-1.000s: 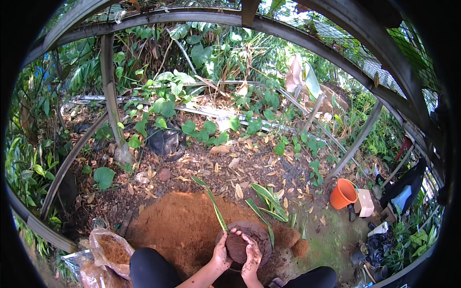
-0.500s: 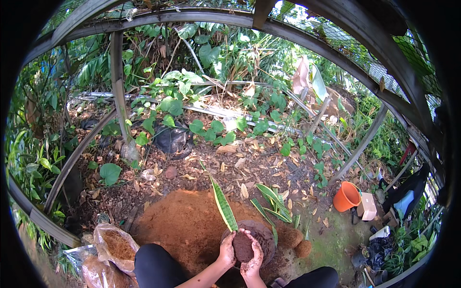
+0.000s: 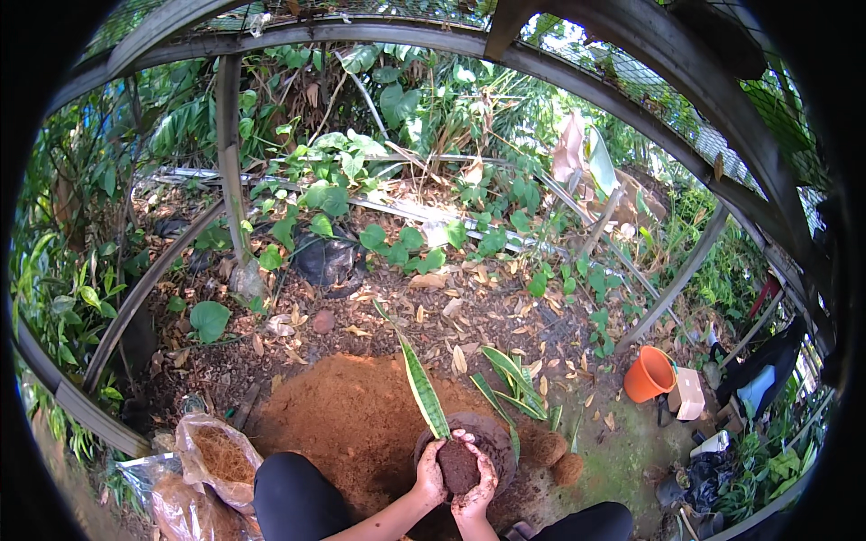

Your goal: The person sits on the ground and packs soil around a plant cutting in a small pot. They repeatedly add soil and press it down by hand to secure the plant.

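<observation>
Between my two cupped hands is a ball of dark brown soil (image 3: 458, 470), with a long yellow-edged snake plant leaf (image 3: 423, 392) rising from its far side. My left hand (image 3: 429, 471) wraps the ball's left side. Around its right side curls my right hand (image 3: 483, 473), fingers meeting the left ones at the far edge. Both hands are smeared with soil. Just beyond and below them sits a round, soil-coated basin (image 3: 503, 448), partly hidden by the hands. Whether the ball touches the basin, I cannot tell.
Reddish-brown soil (image 3: 316, 406) is heaped in front of me. More snake plant leaves (image 3: 514, 383) lie beyond the basin, near two brown fibre balls (image 3: 548, 447). Bags of coconut fibre (image 3: 216, 455) stand at left. An orange bucket (image 3: 649, 374) and a cardboard box (image 3: 687, 394) are at right.
My hands still clasp the soil ball, which looks slightly rounder at its near side. The view has shifted a little; nothing else has visibly moved.
</observation>
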### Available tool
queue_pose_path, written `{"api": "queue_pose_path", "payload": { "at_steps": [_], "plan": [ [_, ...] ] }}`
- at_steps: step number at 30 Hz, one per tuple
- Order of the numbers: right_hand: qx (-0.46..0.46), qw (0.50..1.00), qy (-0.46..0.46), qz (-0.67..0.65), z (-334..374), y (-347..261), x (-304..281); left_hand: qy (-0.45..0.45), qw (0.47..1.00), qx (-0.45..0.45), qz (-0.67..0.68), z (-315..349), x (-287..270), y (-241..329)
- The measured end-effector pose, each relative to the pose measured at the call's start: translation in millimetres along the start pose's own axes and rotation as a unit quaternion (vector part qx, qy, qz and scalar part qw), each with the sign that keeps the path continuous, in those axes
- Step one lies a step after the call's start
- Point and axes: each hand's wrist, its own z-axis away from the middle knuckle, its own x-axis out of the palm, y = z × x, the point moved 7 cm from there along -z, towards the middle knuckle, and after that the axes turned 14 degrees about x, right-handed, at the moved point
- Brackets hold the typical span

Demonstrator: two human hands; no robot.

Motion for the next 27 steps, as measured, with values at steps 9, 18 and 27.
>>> {"api": "queue_pose_path", "payload": {
  "at_steps": [9, 18, 27],
  "plan": [
    [-0.023, 0.999, 0.013, 0.022, -1, -3, -5, -0.026, 0.999, 0.002, 0.025, 1, 9, 1],
    [-0.045, 0.998, -0.013, 0.040, 1, -12, 7, -0.050, 0.996, -0.014, 0.066, 2, 16, 4],
    [-0.025, 0.999, 0.014, 0.018, 1, -2, -1, -0.097, 0.993, 0.047, -0.040, 1, 12, 14]
  ]
}}
